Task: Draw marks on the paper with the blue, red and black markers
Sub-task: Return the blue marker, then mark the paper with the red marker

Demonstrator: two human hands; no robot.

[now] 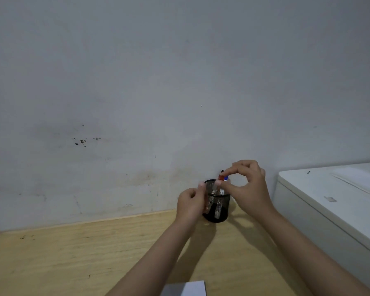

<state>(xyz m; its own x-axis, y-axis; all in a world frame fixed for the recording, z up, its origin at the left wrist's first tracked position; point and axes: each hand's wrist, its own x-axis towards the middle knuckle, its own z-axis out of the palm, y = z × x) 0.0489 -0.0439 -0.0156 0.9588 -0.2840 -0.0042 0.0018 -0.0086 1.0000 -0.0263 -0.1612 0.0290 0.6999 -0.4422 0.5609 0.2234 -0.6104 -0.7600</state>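
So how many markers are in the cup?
3 markers show in the mesh cup: red, blue beside it, black behind. More may be hidden.

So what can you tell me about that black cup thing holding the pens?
The cup is a round black holder that looks like wire mesh, see-through enough to show the markers standing inside. It stands upright on the wooden desk, close to the wall. The left hand grips its side, steadying it. The right hand reaches over its open top, pinching the marker caps, red and blue among them, that stick out above the rim.
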